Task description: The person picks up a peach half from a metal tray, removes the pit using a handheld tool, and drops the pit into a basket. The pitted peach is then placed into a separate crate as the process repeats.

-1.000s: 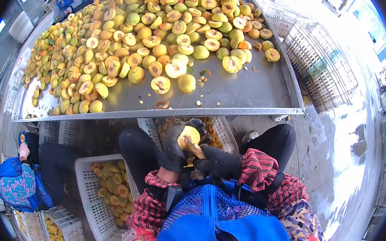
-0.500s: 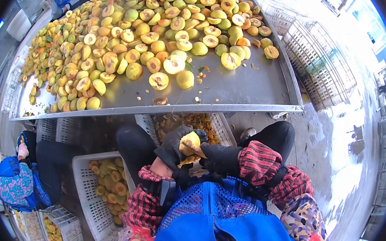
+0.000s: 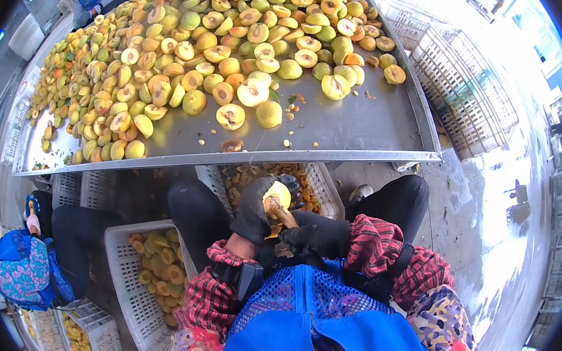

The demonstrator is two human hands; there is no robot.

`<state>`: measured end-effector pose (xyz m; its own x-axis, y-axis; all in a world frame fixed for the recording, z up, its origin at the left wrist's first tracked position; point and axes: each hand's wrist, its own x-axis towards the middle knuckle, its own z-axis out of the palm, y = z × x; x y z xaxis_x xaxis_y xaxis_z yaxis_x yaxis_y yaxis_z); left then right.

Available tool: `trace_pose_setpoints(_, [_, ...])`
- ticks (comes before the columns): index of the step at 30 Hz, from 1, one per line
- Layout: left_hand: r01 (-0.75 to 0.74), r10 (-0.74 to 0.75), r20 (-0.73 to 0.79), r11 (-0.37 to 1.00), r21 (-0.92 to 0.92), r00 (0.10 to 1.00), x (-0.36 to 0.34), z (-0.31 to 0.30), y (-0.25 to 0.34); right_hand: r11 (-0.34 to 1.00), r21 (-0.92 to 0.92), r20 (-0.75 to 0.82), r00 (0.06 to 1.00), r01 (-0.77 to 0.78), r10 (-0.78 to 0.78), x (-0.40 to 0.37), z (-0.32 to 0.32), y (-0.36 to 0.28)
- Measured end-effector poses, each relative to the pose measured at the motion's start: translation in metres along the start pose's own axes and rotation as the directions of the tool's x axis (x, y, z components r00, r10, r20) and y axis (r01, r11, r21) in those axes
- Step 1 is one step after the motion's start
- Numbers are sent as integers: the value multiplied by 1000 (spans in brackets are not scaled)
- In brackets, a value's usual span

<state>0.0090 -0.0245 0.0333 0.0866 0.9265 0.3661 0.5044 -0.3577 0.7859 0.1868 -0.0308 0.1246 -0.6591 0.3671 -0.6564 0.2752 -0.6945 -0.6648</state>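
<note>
My left hand (image 3: 255,211), in a dark glove, is closed around a pale yellow peach half (image 3: 276,194) above a crate between my knees. My right hand (image 3: 319,233), also dark-gloved, grips a tan wooden-handled tool (image 3: 286,218). The tool's tip lies against the peach, and its working end is too small to make out. A bit of yellow peel (image 3: 274,231) hangs under the fruit. Below both hands, the white crate (image 3: 326,191) holds yellow-orange peelings (image 3: 244,177).
Ahead stands a metal table (image 3: 357,125) heaped with peach halves (image 3: 217,54). A white crate (image 3: 121,270) of peach halves (image 3: 162,269) sits left of my legs. Another person (image 3: 24,258) sits at far left near more crates (image 3: 108,338). Stacked crates (image 3: 464,92) stand right of the table.
My left hand has rolled the peach half and come round its left side. The tool now points more steeply up into the fruit, and my right hand has shifted slightly.
</note>
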Motion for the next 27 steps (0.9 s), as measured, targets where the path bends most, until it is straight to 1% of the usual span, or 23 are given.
trace_pose_setpoints(1, [2,-1,-23,999,39,1000,-2,1,0,999,39,13,1000,18,-19,1,1,1])
trace_pose_setpoints(4, [175,-183,-36,972,-155,983,-7,12,-6,988,143,17,998,52,-55,2,4,2])
trace_pose_setpoints(7, [4,-17,-224,998,-58,974,-8,12,7,978,191,9,996,81,-84,4,7,3])
trace_pose_setpoints(10, [156,-238,-224,931,-329,945,-15,23,7,975,170,-20,990,142,-140,14,7,16])
trace_pose_setpoints(11, [210,-304,-188,892,-401,934,-16,26,0,973,155,-34,986,168,-165,16,7,20])
trace_pose_setpoints(13, [316,-429,-100,786,-531,898,-18,33,-12,981,-51,-81,978,187,-190,10,9,17])
trace_pose_setpoints(14, [312,-435,-120,788,-531,892,-18,35,-13,969,-157,-103,973,189,-206,6,10,14])
trace_pose_setpoints(16, [309,-450,-160,791,-528,879,-21,36,-12,952,-261,-112,975,159,-193,10,9,17])
trace_pose_setpoints(17, [297,-424,-158,811,-504,892,-21,33,-10,940,-310,-116,976,143,-186,13,9,19])
trace_pose_setpoints(19, [268,-371,-153,850,-454,916,-20,28,-5,981,-72,-70,980,180,-185,20,10,26])
trace_pose_setpoints(20, [232,-404,-182,778,-583,896,-25,42,-22,980,51,-48,981,190,-188,22,10,27])
trace_pose_setpoints(21, [185,-441,-205,691,-698,874,-36,66,-54,972,123,-26,980,200,-198,19,12,24])
trace_pose_setpoints(22, [127,-482,-221,590,-797,848,-42,80,-71,959,194,-5,978,206,-209,14,16,19])
trace_pose_setpoints(23, [158,-441,-248,701,-695,863,-35,65,-52,942,265,17,975,208,-220,11,19,16])
trace_pose_setpoints(24, [184,-396,-267,796,-576,879,-28,47,-32,942,291,23,983,168,-182,10,19,14])
trace_pose_setpoints(26, [204,-382,-276,838,-506,882,-22,38,-23,936,340,35,994,90,-108,7,15,10])
trace_pose_setpoints(27, [204,-414,-271,798,-567,869,-23,46,-32,931,347,19,991,114,-129,10,14,14])
